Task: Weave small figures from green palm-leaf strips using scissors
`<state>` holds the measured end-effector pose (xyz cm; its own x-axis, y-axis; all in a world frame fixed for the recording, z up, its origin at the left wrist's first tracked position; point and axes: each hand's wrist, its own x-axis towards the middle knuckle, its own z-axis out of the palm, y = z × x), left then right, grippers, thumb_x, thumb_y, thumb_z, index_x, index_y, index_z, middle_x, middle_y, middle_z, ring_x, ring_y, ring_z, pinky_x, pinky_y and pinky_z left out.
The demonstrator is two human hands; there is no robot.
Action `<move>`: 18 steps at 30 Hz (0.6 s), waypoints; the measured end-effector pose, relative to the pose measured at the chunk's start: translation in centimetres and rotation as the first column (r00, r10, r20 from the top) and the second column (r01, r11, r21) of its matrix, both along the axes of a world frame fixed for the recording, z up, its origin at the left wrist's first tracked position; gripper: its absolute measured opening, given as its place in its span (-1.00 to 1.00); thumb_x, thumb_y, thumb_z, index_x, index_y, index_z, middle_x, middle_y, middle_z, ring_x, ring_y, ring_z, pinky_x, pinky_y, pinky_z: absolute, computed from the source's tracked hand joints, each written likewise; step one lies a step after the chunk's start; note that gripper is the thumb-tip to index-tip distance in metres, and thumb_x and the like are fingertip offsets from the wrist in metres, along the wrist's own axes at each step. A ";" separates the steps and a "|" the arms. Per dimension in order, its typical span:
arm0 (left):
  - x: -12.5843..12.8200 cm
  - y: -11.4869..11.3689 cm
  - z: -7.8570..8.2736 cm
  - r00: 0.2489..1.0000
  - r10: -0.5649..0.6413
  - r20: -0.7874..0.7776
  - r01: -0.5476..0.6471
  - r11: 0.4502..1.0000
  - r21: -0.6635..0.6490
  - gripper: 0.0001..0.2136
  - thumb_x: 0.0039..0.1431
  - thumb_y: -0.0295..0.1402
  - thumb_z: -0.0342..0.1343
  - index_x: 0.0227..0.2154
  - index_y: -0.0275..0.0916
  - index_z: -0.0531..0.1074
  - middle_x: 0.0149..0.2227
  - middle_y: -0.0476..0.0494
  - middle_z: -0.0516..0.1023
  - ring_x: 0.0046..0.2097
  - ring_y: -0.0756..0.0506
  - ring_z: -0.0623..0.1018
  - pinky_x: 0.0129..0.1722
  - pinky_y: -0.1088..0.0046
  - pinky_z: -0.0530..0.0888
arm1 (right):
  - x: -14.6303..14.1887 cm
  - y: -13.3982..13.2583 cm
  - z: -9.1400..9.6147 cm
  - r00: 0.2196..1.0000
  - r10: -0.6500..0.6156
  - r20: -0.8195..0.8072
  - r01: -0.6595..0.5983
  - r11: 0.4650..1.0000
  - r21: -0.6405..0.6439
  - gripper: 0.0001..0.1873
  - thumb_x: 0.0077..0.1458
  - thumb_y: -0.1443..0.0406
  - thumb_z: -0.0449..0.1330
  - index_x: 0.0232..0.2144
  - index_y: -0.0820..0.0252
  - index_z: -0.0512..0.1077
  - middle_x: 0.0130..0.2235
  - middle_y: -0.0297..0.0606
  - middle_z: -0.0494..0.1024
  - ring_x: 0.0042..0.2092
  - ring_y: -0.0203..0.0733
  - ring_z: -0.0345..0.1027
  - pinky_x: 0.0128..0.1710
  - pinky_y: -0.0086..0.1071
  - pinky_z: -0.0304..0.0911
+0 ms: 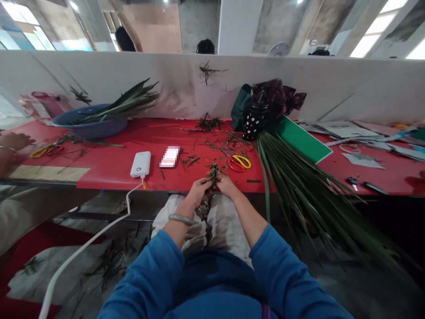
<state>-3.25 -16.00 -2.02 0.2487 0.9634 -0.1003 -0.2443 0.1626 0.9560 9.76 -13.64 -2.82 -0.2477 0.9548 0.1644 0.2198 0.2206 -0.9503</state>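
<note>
Between my two hands, at the front edge of the red-covered table (152,133), is a small woven piece of green leaf strips (214,172). My left hand (200,189) has its fingers closed on the piece's left side. From the right, my right hand (226,185) pinches the same piece. The fingertips partly cover it, so its full shape is hidden. Scissors with red and yellow handles (244,161) lie just beyond my right hand. Cut leaf scraps (191,160) are scattered around them.
A large bundle of long green leaves (292,190) hangs over the table's edge at right, near a green board (305,139). A white power bank (141,164) with a cable and a phone (170,157) lie left. Beyond stands a blue basin (89,128); another person's hand (15,141) is far left.
</note>
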 end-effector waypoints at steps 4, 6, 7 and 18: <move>-0.1 0.0 0.3 0.999 -0.040 0.012 0.040 0.999 0.007 -0.79 -0.20 -0.26 0.17 -0.54 -0.31 0.38 -0.63 0.04 0.38 -0.64 0.13 0.29 -0.63 0.58 0.14 | -0.1 0.1 -0.1 0.998 -0.012 -0.061 0.011 1.000 -0.023 -0.69 -0.15 0.43 -0.03 -0.31 0.21 0.40 -0.43 -0.34 0.50 -0.49 -0.33 0.33 -0.45 -0.42 0.29; 0.0 0.0 0.5 0.999 -0.044 0.021 0.044 0.999 -0.007 -0.79 -0.21 -0.26 0.17 -0.54 -0.31 0.38 -0.62 0.04 0.38 -0.64 0.13 0.29 -0.63 0.58 0.14 | 0.1 0.2 -0.2 0.996 -0.084 -0.002 0.084 0.995 0.061 -0.75 -0.13 0.42 -0.02 -0.39 0.22 0.41 -0.44 -0.34 0.50 -0.46 -0.31 0.34 -0.40 -0.40 0.29; 0.0 0.0 0.6 0.999 -0.038 0.023 0.038 0.999 -0.017 -0.78 -0.22 -0.26 0.18 -0.53 -0.31 0.38 -0.62 0.03 0.39 -0.64 0.13 0.30 -0.63 0.58 0.14 | 0.2 0.3 -0.2 0.993 -0.118 0.026 0.115 0.988 0.101 -0.78 -0.14 0.41 -0.01 -0.43 0.22 0.41 -0.44 -0.33 0.50 -0.43 -0.29 0.35 -0.36 -0.39 0.28; -0.4 0.7 0.9 0.999 0.026 -0.043 -0.028 0.999 -0.042 -0.80 -0.19 -0.26 0.14 -0.52 -0.31 0.37 -0.59 0.01 0.41 -0.63 0.11 0.32 -0.61 0.59 0.17 | 0.0 1.6 -0.2 0.930 -0.345 0.126 0.310 0.922 0.234 -0.82 -0.09 0.36 0.05 -0.43 0.17 0.45 -0.38 -0.25 0.53 -0.30 -0.14 0.37 -0.26 -0.29 0.24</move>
